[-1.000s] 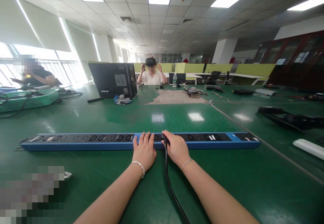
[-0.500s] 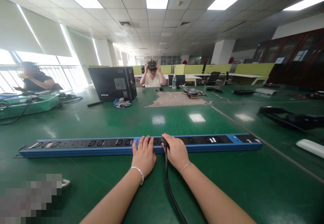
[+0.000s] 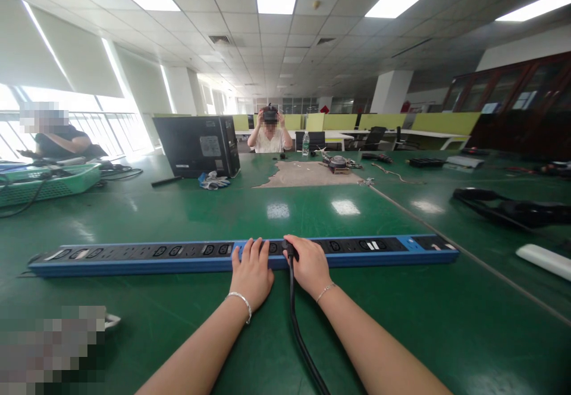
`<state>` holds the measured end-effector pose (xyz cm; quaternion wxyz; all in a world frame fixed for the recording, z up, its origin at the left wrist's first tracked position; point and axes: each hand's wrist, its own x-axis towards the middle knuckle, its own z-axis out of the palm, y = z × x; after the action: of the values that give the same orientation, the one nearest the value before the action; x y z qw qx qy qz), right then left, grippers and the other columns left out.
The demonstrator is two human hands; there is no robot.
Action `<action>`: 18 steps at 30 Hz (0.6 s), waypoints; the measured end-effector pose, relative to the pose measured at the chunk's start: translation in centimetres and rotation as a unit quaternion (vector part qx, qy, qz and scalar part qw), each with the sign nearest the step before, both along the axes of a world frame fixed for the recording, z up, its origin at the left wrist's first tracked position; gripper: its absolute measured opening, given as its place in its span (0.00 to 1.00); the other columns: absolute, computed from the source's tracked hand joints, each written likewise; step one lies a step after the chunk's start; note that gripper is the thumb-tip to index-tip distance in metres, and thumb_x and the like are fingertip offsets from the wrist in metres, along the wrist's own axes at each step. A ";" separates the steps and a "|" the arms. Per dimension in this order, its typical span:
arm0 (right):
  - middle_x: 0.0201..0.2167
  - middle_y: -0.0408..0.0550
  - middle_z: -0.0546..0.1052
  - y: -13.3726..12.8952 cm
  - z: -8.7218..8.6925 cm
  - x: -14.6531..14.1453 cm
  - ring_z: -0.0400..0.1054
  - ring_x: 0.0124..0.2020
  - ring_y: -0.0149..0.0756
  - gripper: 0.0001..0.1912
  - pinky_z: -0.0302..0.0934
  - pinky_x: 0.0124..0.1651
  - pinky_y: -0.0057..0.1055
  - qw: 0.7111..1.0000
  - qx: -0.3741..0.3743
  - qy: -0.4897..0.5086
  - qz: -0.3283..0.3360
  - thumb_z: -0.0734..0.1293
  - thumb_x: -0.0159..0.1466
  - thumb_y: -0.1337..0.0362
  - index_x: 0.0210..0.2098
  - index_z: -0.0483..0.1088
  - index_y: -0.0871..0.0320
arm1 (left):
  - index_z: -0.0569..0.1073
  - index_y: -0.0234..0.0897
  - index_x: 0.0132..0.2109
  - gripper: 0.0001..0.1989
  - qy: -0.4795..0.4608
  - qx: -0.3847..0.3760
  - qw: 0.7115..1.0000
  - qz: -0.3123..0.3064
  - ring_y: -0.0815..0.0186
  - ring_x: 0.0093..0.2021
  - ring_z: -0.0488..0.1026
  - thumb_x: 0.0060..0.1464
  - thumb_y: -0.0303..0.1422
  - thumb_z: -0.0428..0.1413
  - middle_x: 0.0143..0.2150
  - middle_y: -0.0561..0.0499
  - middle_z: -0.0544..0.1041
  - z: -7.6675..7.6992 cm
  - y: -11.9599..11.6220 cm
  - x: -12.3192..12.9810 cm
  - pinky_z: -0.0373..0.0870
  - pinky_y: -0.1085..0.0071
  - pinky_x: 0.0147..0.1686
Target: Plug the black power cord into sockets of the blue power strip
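Observation:
A long power strip with a blue casing and a black socket face lies across the table before me. My left hand rests on its middle, fingers stretched over the top and slightly apart. Just to the right, my right hand is closed around a black plug at the strip's sockets. Whether the plug is fully seated is hidden by my fingers. From it a thick black power cord runs down toward me between my forearms.
On the green table stand a black computer case, gloves, a green basket of cables and a water bottle. At right lie a black object and a white bar. A person sits opposite, another at left.
Both hands, the plug and the strip keep their places relative to each other. The whole view has shifted very slightly.

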<state>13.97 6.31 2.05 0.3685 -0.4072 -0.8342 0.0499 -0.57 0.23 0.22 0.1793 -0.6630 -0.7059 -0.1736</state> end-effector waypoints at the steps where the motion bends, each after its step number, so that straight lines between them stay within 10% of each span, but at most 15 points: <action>1: 0.46 0.46 0.75 0.0 0.0 0.0 0.67 0.47 0.36 0.15 0.57 0.50 0.36 1.000 -0.001 0.001 0.002 0.61 0.61 0.64 0.47 0.68 0.54 | 0.61 0.36 0.58 0.27 -0.001 0.001 1.000 0.000 0.54 0.61 0.53 0.49 0.31 0.48 0.60 0.43 0.63 -0.1 0.0 0.0 0.42 0.49 0.60; 18: 0.43 0.46 0.76 -0.3 0.4 -0.2 0.69 0.43 0.36 0.14 0.57 0.48 0.33 1.000 -0.010 0.000 -0.019 0.61 0.60 0.63 0.46 0.68 0.53 | 0.60 0.36 0.59 0.28 0.001 -0.006 1.000 0.000 0.54 0.62 0.53 0.48 0.31 0.48 0.61 0.42 0.62 -0.1 0.1 0.0 0.41 0.49 0.60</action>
<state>13.77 6.06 2.49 0.3655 -0.4265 -0.8257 0.0516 -0.60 0.33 0.12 0.1759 -0.6640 -0.7069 -0.1687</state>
